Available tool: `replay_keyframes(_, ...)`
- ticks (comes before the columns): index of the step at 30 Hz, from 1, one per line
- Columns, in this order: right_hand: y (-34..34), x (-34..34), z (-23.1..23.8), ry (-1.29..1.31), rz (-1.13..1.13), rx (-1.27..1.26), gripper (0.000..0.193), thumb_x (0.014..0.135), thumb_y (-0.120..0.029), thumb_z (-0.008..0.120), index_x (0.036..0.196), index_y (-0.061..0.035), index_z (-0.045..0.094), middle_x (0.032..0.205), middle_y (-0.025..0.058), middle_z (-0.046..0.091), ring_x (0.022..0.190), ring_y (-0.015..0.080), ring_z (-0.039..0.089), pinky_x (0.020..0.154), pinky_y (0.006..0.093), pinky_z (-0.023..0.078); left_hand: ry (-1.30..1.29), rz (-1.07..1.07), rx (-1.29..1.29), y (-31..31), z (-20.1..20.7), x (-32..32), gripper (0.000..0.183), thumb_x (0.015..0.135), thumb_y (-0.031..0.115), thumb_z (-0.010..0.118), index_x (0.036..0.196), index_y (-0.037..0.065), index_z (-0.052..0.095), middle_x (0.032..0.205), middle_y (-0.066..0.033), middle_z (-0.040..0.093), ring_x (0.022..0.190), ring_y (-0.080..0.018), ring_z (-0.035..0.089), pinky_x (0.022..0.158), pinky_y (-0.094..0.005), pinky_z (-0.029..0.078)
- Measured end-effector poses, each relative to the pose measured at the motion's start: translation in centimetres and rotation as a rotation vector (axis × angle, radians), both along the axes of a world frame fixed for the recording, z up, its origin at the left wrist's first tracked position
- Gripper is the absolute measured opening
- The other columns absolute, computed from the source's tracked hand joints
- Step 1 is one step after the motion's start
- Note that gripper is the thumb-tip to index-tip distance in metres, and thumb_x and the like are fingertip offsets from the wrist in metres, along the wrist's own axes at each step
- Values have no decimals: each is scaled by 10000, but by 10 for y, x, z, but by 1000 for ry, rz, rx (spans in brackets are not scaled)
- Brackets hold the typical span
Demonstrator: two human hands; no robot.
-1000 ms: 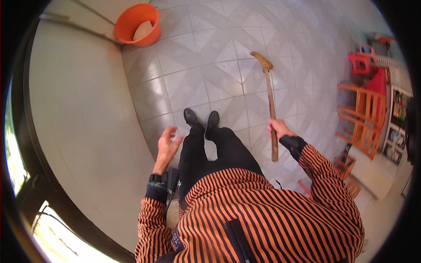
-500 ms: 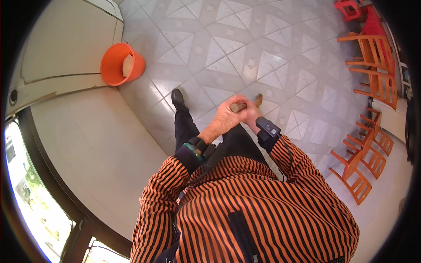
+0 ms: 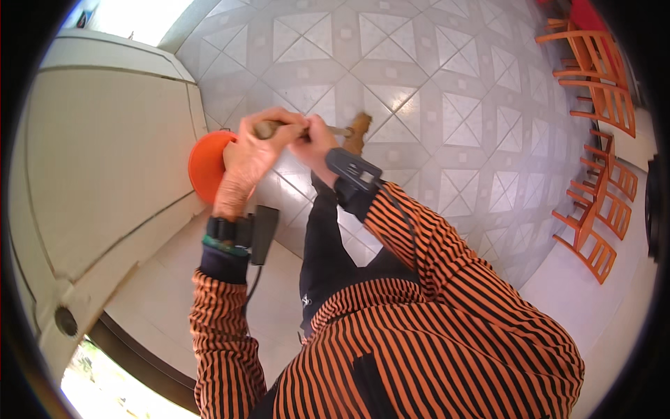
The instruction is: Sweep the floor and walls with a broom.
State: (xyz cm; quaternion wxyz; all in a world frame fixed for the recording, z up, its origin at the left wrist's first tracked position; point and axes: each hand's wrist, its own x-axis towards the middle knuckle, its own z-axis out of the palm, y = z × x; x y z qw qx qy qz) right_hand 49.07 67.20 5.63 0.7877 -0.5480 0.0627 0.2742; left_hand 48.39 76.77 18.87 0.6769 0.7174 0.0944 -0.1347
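Observation:
A broom with a thin stick is held in front of me, its wooden handle end [image 3: 267,129] poking up from my left hand [image 3: 255,150]. That hand is closed around the top of the handle. My right hand [image 3: 317,144] grips the stick lower down, close beside the left one. Past my right hand, the broom's ragged brown head [image 3: 357,134] appears against the tiled floor, slightly blurred. Behind my left wrist stands an orange bucket [image 3: 204,167], partly covered by the hand and forearm.
A pale wooden door [image 3: 118,153] with a round knob fills the left side. Orange wooden chairs [image 3: 593,202] line the right wall. Grey and white patterned tiles [image 3: 460,133] cover the floor. A bright doorway lies at the upper left.
Both hands have swung left with the broom, and its head has shifted left too. The door and bucket appear closer; the bucket is now partly hidden by my left hand.

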Motion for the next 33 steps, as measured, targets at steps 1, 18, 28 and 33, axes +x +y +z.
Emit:
replay_keyframes(1, 20, 16, -1, 201, -120, 229, 74, 737, -63, 386, 752, -14, 440, 711, 75, 499, 675, 134, 485, 610, 261, 412, 6, -20, -9, 15, 4, 16, 112, 702, 77, 532, 739, -20, 573, 779, -65, 598, 732, -113, 541, 700, -226, 418)
replay_keyframes(18, -37, 55, 59, 757, -86, 569, 182, 792, -175, 453, 641, -120, 368, 554, -57, 345, 466, 61, 348, 465, 213, 331, -447, -639, 277, 12, 48, 32, 384, 596, 54, 650, 955, 8, 521, 995, -126, 541, 1030, -297, 469, 868, -332, 366)
replay_keyframes(28, -274, 50, 28, 664, -444, -134, 215, 788, -166, 464, 608, -70, 396, 506, 22, 406, 434, 144, 421, 425, 269, 368, 212, -379, 569, 88, -68, -1, 325, 749, 153, 572, 1008, -21, 479, 896, -191, 560, 860, -281, 552, 715, -324, 433)
replay_keyframes(33, -357, 59, -30, 662, -509, -254, 259, 787, -187, 459, 550, -103, 395, 490, 29, 426, 434, 158, 448, 425, 263, 381, 686, -330, 550, 137, -122, -92, 315, 783, 241, 562, 975, 5, 481, 873, -136, 567, 798, -198, 549, 637, -286, 437)
